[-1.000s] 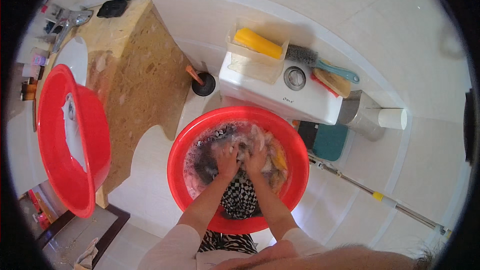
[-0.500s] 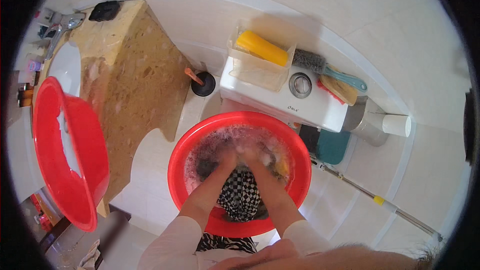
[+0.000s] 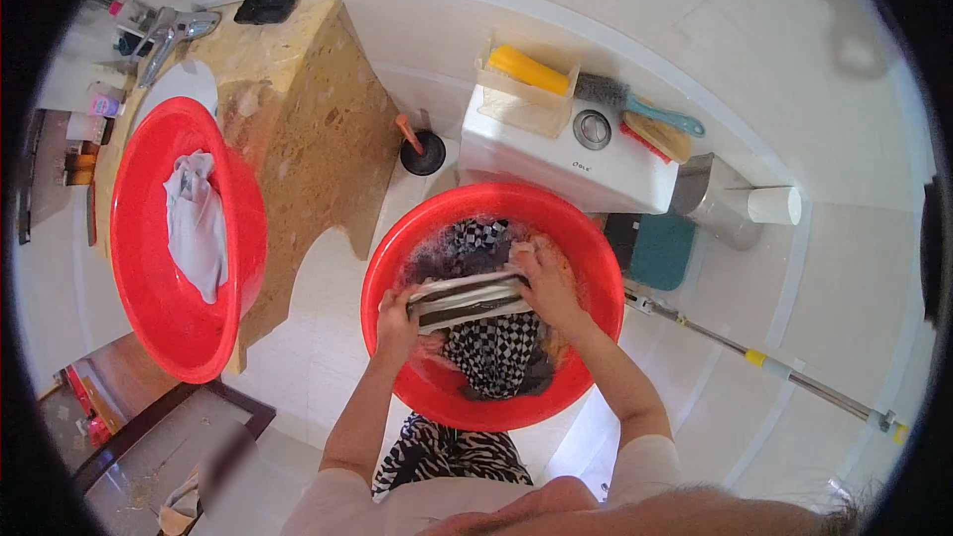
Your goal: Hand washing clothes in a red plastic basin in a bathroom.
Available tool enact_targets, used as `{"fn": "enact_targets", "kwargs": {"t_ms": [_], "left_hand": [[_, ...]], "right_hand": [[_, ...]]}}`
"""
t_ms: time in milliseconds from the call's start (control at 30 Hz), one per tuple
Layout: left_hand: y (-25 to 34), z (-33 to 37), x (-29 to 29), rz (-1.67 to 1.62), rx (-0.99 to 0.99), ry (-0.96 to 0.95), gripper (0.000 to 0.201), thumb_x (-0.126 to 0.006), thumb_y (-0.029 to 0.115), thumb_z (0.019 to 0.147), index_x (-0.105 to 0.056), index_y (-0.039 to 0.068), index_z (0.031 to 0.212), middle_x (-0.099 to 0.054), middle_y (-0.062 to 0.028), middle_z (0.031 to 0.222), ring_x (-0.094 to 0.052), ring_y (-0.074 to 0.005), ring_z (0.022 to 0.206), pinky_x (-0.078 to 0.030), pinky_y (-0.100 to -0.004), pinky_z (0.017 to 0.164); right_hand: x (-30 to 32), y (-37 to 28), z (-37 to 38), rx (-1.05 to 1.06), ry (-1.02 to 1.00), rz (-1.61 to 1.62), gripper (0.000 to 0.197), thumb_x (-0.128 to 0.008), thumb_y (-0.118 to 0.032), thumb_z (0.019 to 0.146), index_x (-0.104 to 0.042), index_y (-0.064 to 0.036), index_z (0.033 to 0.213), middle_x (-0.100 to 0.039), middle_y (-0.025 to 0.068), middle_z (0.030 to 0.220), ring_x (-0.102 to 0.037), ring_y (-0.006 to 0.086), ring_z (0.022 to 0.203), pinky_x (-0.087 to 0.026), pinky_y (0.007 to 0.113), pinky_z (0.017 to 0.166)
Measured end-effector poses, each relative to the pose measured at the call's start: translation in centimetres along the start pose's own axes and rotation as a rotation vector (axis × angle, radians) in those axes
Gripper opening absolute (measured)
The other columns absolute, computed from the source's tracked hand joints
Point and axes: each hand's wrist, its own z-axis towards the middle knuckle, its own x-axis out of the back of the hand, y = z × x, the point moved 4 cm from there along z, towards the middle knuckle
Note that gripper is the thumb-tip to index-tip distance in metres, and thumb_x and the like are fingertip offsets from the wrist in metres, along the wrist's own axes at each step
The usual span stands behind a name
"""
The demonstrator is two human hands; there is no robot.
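Observation:
Both hands stretch a white-and-dark striped cloth [image 3: 465, 300] across a red basin [image 3: 373, 283]. My left hand [image 3: 397, 320] grips its left end near the basin's left rim. On the other end, my right hand [image 3: 544, 278] has its fingers curled over the edge. Below the stretched band lies a black-and-white checkered cloth [image 3: 492, 357], and more of that pattern shows on the far side. Dark fabric and an orange-yellow piece [image 3: 561, 268] lie in sudsy water around it. How the striped piece continues underneath cannot be made out.
A second red basin [image 3: 139, 238] holding a white cloth [image 3: 199, 228] rests on the stone counter [image 3: 298, 119] at left. Beyond my basin stand a white toilet tank [image 3: 526, 154] with brushes on top and a plunger [image 3: 423, 153]. A metal pole [image 3: 715, 337] lies at right.
My hands were down in the suds close together; now they are raised and apart, holding the striped cloth taut. The view has shifted, showing the white cloth in the left basin more fully.

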Motion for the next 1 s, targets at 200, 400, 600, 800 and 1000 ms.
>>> {"fn": "enact_targets", "kwargs": {"t_ms": [200, 400, 600, 800, 1000], "left_hand": [[4.9, -2.0, 3.3, -0.108, -0.244, 0.175, 0.048, -0.050, -0.017, 0.064, -0.055, 0.000, 0.109, -0.054, -0.0165, 0.108, -0.054, -0.0354, 0.104, -0.043, -0.0409, 0.093], [8.6, -2.5, 5.1, -0.241, -0.104, 0.119, 0.036, -0.046, -0.019, 0.064, -0.052, -0.001, 0.094, -0.057, -0.0191, 0.101, -0.057, -0.0348, 0.099, -0.046, -0.0405, 0.086], [16.9, -3.4, 12.1, -0.484, -0.376, 0.277, 0.032, -0.046, -0.017, 0.065, -0.044, 0.003, 0.090, -0.059, -0.0186, 0.098, -0.061, -0.0312, 0.095, -0.046, -0.0369, 0.085], [12.6, -1.2, 5.5, -0.024, -0.437, 0.237, 0.033, -0.050, -0.014, 0.063, -0.050, 0.001, 0.092, -0.057, -0.0200, 0.105, -0.057, -0.0391, 0.100, -0.045, -0.0397, 0.089], [-2.8, -1.8, -3.6, -0.297, 0.037, 0.096, 0.034, -0.045, -0.010, 0.070, -0.055, 0.002, 0.100, -0.061, -0.0221, 0.087, -0.060, -0.0389, 0.090, -0.047, -0.0409, 0.083]], "right_hand": [[10.4, -5.3, -6.0, -0.126, 0.207, 0.267, 0.045, -0.057, 0.008, 0.071, -0.050, -0.0035, 0.114, -0.051, 0.0190, 0.115, -0.052, 0.0385, 0.108, -0.044, 0.042, 0.090], [11.2, -5.1, -8.1, -0.257, 0.413, 0.421, 0.038, -0.049, 0.013, 0.067, -0.053, -0.0017, 0.101, -0.056, 0.0139, 0.097, -0.057, 0.0300, 0.096, -0.044, 0.033, 0.086], [19.1, -11.2, -12.0, -0.113, 0.648, 0.544, 0.038, -0.042, 0.012, 0.062, -0.053, -0.0014, 0.096, -0.053, 0.0091, 0.091, -0.054, 0.0210, 0.092, -0.041, 0.029, 0.086], [12.8, -7.8, -11.5, -0.284, 0.473, 0.511, 0.042, -0.048, 0.012, 0.064, -0.055, -0.0017, 0.102, -0.057, 0.0172, 0.099, -0.056, 0.0326, 0.098, -0.043, 0.036, 0.087], [0.4, -2.3, -7.6, -0.242, 0.350, 0.390, 0.048, -0.045, 0.014, 0.065, -0.055, -0.0030, 0.109, -0.060, 0.0167, 0.105, -0.056, 0.0337, 0.109, -0.040, 0.034, 0.097]]}}
